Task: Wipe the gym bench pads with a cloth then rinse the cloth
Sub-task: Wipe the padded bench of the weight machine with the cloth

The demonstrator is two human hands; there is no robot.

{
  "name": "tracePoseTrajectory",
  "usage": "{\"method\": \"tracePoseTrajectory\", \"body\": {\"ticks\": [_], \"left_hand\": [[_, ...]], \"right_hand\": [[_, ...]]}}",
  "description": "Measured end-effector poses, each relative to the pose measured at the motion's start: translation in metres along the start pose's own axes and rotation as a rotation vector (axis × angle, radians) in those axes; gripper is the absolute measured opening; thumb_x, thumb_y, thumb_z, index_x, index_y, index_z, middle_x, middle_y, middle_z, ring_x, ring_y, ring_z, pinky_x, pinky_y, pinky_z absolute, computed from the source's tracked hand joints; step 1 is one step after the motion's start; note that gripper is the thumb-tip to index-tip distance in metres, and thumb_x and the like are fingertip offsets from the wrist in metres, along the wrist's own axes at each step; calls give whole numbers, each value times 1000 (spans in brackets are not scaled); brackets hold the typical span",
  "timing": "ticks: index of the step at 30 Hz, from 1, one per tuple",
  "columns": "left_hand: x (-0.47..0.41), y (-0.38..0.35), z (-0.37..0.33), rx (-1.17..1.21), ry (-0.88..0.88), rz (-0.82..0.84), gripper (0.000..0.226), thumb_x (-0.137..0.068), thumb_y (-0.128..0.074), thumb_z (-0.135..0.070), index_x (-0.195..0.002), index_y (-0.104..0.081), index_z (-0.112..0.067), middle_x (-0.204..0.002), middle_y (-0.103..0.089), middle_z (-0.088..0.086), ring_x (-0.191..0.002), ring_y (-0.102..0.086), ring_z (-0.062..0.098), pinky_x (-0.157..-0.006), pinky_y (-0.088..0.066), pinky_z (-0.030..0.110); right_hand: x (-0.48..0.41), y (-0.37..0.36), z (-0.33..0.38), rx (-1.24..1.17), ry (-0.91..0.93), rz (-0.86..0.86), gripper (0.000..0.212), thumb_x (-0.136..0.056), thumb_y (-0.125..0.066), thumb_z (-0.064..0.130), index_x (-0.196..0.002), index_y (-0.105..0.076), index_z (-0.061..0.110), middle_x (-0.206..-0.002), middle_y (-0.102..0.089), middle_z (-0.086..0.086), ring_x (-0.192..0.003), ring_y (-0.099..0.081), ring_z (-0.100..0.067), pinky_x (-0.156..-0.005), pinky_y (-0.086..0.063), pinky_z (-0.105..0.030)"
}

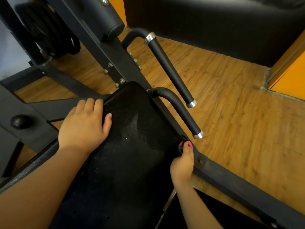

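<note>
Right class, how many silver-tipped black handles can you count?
2. The near handle runs beside the bench pad; the far handle lies beyond it, over the floor. Others may be hidden.

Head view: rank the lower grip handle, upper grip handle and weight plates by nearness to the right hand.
1. Lower grip handle, just beyond the right hand.
2. Upper grip handle, behind it.
3. Weight plates, far upper left.

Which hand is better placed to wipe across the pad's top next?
Right, probably: the right hand holds something pink, apparently the cloth, at the right edge of the bench pad. The left hand only grips the left edge, with no cloth seen.
</note>
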State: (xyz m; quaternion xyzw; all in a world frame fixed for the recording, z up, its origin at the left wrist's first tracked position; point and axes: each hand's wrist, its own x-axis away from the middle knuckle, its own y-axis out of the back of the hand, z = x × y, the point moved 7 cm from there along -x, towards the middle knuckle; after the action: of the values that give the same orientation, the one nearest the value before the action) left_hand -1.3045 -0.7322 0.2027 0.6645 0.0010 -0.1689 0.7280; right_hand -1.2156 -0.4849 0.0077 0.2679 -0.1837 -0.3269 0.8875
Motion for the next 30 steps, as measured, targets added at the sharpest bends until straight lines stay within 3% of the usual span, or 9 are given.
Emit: {"method": "tracePoseTrajectory", "body": {"ticks": [4,8,12,15,18,21,24,30], "left_hand": [[0,-2,-1,-13,-13,13,51,-93,-34,-40,-117,-53,0,-98,-58,20,-90,-55,37,-71,-48,46],[0,-1,2,-9,-11,12,52,-93,-32,-41,-120,-52,-1,-100,-58,19,-91,-55,35,-72,-49,46],[0,0,0,-11,-18,-6,51,-93,-33,-41,-118,-53,-1,-99,-59,18,-90,-56,35,-71,-48,45],[0,0,0,-12,-24,-7,50,-93,-31,-41,-114,-54,-1,-97,-58,19,-88,-55,35,-70,-48,45],[0,1,-1,-5,-33,-5,50,-93,-31,-41,-114,-54,-1,-97,-58,19,-88,-55,35,-70,-48,45],[1,2,0,-9,-29,-16,51,-93,-31,-41,-116,-54,-1,-98,-58,18,-88,-56,35,-70,-48,45],[0,1,0,-20,-33,-24,50,-93,-32,-41,-114,-54,-1,-97,-58,19,-88,-55,35,-70,-48,45],[0,0,0,-15,-36,-41,40,-96,-45,-34,-113,-54,0,-98,-57,21,-89,-54,37,-71,-48,47]], "right_hand": [[7,2,3,49,-66,31,70,-86,-44,-15,-149,-29,11,-156,-24,-6,-142,-28,-22,-114,-28,-31],[54,-2,-3,127,13,68,65,-92,-44,-8,-150,-24,13,-159,-16,-5,-147,-15,-19,-115,-15,-25],[32,-3,2,32,-22,7,53,-97,-49,8,-147,-33,11,-155,-30,-6,-144,-24,-20,-115,-22,-29],[33,-5,2,30,-4,-33,54,-96,-51,6,-147,-33,11,-155,-28,-7,-145,-22,-20,-111,-18,-24],[62,-8,0,2,13,7,57,-96,-50,4,-148,-31,16,-158,-20,-2,-144,-14,-11,-110,-11,-18],[73,-9,3,-21,56,42,52,-99,-46,28,-148,-32,18,-158,-21,1,-143,-12,-5,-110,-9,-18],[55,-7,13,-21,63,22,63,-93,-33,51,-147,-35,18,-157,-24,1,-145,-16,-10,-110,-12,-20],[75,-10,12,-63,88,2,50,-99,-40,36,-146,-34,21,-156,-27,2,-143,-20,-8,-115,-19,-25]]}}
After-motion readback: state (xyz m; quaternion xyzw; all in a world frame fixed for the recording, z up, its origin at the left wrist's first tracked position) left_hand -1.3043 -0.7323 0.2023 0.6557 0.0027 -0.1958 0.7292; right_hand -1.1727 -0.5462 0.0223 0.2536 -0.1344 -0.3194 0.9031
